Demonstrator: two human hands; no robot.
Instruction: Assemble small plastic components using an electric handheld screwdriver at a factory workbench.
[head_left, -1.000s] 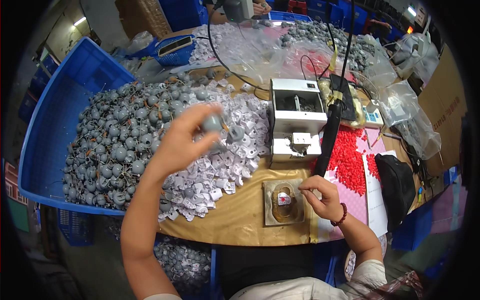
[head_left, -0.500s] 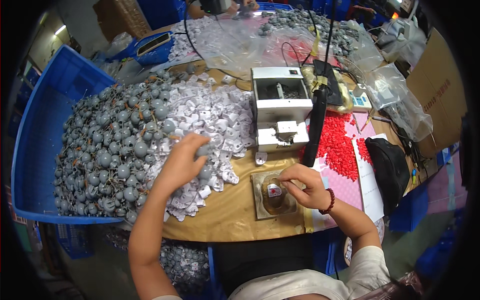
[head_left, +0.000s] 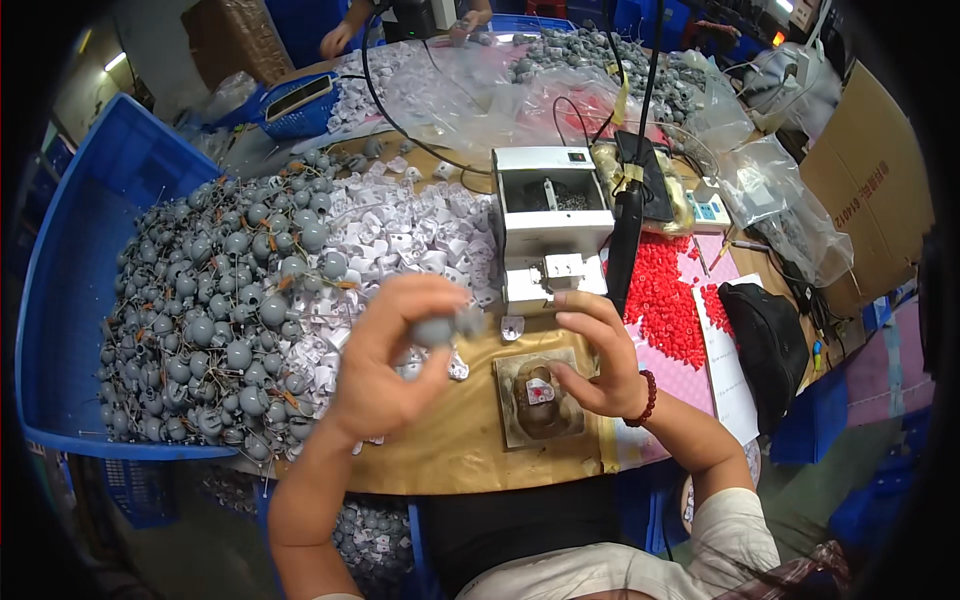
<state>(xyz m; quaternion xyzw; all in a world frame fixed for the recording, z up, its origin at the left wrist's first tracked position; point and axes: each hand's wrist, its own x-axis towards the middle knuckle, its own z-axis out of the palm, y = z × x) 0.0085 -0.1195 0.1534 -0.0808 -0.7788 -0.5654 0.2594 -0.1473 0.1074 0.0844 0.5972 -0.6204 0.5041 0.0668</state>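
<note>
Left hand (head_left: 385, 365) pinches a grey round part (head_left: 437, 329) left of the white machine (head_left: 552, 225); right hand (head_left: 592, 355) presses a small piece (head_left: 540, 391) into the fixture (head_left: 540, 400) below it; a loose pinch could drop the part.

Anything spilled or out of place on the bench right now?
Yes: the grey round parts overflow the blue bin onto the table, mixing with the white plastic pieces. More lie on the floor below the table edge. Red caps lie loose.

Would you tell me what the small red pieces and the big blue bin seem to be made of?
The red pieces look like moulded plastic: uniform bright colour, slightly glossy. The blue bin also looks like plastic: smooth, even-coloured walls with a thick moulded rim. Neither can be confirmed from sight alone.
</note>
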